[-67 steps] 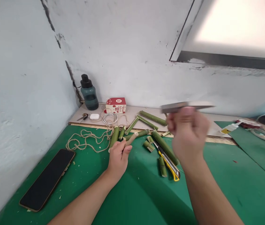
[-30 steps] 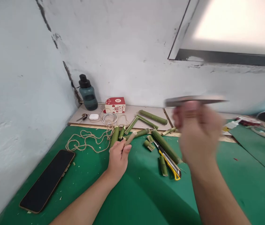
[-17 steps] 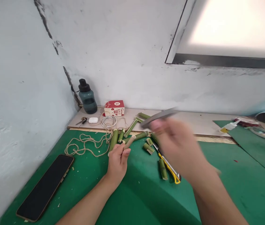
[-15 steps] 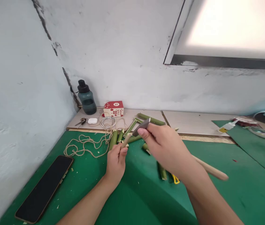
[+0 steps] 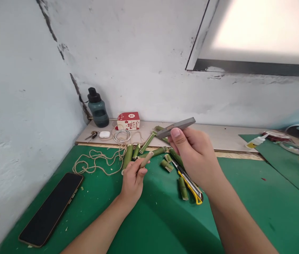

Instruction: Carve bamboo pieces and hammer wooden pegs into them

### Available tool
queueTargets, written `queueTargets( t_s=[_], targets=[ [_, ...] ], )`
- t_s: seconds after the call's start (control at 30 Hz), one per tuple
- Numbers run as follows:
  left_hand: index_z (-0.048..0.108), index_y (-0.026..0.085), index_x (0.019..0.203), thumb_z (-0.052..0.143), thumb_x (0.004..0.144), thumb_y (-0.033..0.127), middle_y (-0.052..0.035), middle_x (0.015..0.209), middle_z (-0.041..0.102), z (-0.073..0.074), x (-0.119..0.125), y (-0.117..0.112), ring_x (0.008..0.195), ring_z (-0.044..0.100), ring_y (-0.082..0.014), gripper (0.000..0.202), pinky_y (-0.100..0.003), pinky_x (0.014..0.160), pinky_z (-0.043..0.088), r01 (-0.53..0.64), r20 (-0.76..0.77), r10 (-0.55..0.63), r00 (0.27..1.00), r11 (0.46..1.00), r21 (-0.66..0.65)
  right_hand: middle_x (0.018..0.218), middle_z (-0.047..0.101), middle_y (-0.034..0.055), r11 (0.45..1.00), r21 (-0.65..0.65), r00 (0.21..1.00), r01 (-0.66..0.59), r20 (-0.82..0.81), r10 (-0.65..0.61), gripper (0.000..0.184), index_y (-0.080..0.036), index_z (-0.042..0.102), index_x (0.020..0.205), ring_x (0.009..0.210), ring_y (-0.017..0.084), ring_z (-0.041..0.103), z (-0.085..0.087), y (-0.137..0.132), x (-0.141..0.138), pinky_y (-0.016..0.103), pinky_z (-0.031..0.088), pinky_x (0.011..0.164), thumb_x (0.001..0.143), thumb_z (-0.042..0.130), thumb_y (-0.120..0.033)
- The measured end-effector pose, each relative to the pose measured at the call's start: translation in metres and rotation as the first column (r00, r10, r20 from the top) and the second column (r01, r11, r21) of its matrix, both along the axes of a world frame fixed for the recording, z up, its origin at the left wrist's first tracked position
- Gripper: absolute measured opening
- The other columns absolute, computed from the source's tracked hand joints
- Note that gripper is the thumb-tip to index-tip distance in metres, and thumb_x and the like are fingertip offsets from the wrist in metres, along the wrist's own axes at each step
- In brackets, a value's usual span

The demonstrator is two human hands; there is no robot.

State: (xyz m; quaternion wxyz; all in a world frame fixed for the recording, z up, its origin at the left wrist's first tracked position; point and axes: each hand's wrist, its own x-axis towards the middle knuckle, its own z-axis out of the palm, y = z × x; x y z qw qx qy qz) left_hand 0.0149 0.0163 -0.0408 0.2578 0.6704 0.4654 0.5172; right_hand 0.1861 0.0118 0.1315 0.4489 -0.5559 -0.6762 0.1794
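My right hand (image 5: pixel 195 151) is closed around a hammer, held up over the table; its grey metal head (image 5: pixel 177 127) points up and left, and its wooden handle is hidden behind the hand. My left hand (image 5: pixel 133 176) is closed on a short pale wooden stick (image 5: pixel 147 159), whose blunt end sticks out toward the upper right. The hammer head is apart from the stick. Behind and between the hands lie several green bamboo pieces (image 5: pixel 128 157), some joined in a frame (image 5: pixel 147 142). Below my right hand a yellow utility knife (image 5: pixel 191 187) lies beside a short bamboo piece (image 5: pixel 183 188).
On the green tabletop (image 5: pixel 96 197) lie a phone (image 5: pixel 51 210) and loose twine (image 5: pixel 96 162). Along the wall stand a water bottle (image 5: pixel 98 111) and a red-and-white box (image 5: pixel 128 121), with small scissors (image 5: pixel 92 135), a white case (image 5: pixel 104 134) and a coil (image 5: pixel 122 135). A glue bottle (image 5: pixel 256 141) lies right.
My right hand has lifted the hammer up and right, away from the stick, and the hammer has turned so its handle no longer shows. The stick in my left hand now leans more to the right.
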Motion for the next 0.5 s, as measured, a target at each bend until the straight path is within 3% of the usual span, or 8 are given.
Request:
queueTargets(
  t_s=[0.13, 0.2, 0.3, 0.33, 0.4, 0.47, 0.5],
  targets=[
    [0.071, 0.022, 0.093, 0.034, 0.102, 0.069, -0.0056, 0.070, 0.060, -0.003, -0.001, 0.001, 0.070, 0.058, -0.0215, 0.060, -0.030, 0.063, 0.041, 0.090, 0.015, -0.089, 0.996, 0.995, -0.051, 0.053, 0.038, -0.0039, 0.996, -0.085, 0.990, -0.022, 0.136, 0.033, 0.053, -0.022, 0.043, 0.065, 0.048, 0.010, 0.032, 0.009, -0.001, 0.007, 0.028, 0.022, 0.046, 0.104, 0.046, -0.058],
    [0.067, 0.022, 0.087, 0.036, 0.104, 0.065, -0.0043, 0.069, 0.058, -0.003, -0.001, 0.001, 0.070, 0.056, -0.0206, 0.056, -0.029, 0.063, 0.038, 0.100, 0.016, -0.099, 0.995, 0.993, -0.058, 0.053, 0.040, -0.0035, 1.000, -0.018, 0.994, -0.008, 0.107, 0.010, 0.053, -0.022, 0.044, 0.064, 0.049, 0.010, 0.033, 0.012, -0.004, 0.008, 0.028, 0.024, 0.046, 0.103, 0.049, -0.057],
    [0.063, 0.021, 0.083, 0.037, 0.105, 0.062, -0.0030, 0.066, 0.054, -0.002, -0.002, 0.000, 0.069, 0.054, -0.0198, 0.053, -0.029, 0.062, 0.036, 0.104, 0.014, -0.103, 0.995, 0.993, -0.056, 0.056, 0.044, -0.0023, 0.978, 0.184, 0.991, 0.098, -0.108, -0.079, 0.051, -0.022, 0.050, 0.068, 0.050, 0.011, 0.038, 0.012, -0.007, 0.004, 0.028, 0.027, 0.048, 0.104, 0.046, -0.058],
    [0.061, 0.021, 0.081, 0.037, 0.105, 0.062, -0.0027, 0.066, 0.053, -0.002, -0.002, 0.001, 0.068, 0.054, -0.0197, 0.053, -0.029, 0.062, 0.035, 0.102, 0.012, -0.102, 0.995, 0.993, -0.057, 0.056, 0.044, -0.0023, 0.977, 0.186, 0.991, 0.101, -0.111, -0.081, 0.051, -0.022, 0.051, 0.069, 0.050, 0.012, 0.037, 0.011, -0.007, 0.002, 0.028, 0.027, 0.047, 0.104, 0.046, -0.058],
    [0.058, 0.021, 0.079, 0.037, 0.105, 0.061, -0.0022, 0.065, 0.051, -0.001, -0.002, 0.001, 0.067, 0.053, -0.0191, 0.052, -0.029, 0.061, 0.034, 0.091, 0.009, -0.090, 0.996, 0.993, -0.073, 0.053, 0.044, -0.0026, 0.999, 0.041, 0.997, 0.024, 0.068, -0.027, 0.048, -0.022, 0.052, 0.067, 0.047, 0.011, 0.035, 0.009, -0.007, -0.002, 0.028, 0.023, 0.046, 0.103, 0.049, -0.054],
    [0.056, 0.021, 0.079, 0.037, 0.106, 0.060, -0.0018, 0.065, 0.050, -0.001, -0.002, 0.001, 0.066, 0.051, -0.0183, 0.051, -0.028, 0.061, 0.034, 0.066, 0.016, -0.065, 0.998, 0.993, -0.093, 0.050, 0.043, -0.0030, 0.985, -0.171, 0.959, -0.038, 0.272, 0.084, 0.046, -0.021, 0.053, 0.065, 0.045, 0.011, 0.033, 0.008, -0.005, -0.002, 0.028, 0.020, 0.045, 0.102, 0.053, -0.048],
    [0.055, 0.021, 0.078, 0.037, 0.105, 0.061, -0.0015, 0.065, 0.050, -0.001, -0.002, 0.001, 0.065, 0.050, -0.0181, 0.051, -0.028, 0.060, 0.033, 0.057, 0.019, -0.056, 0.998, 0.994, -0.098, 0.050, 0.043, -0.0031, 0.978, -0.207, 0.950, -0.037, 0.296, 0.098, 0.044, -0.021, 0.054, 0.065, 0.045, 0.011, 0.033, 0.008, -0.004, -0.001, 0.027, 0.020, 0.045, 0.101, 0.054, -0.047]
  ],
)
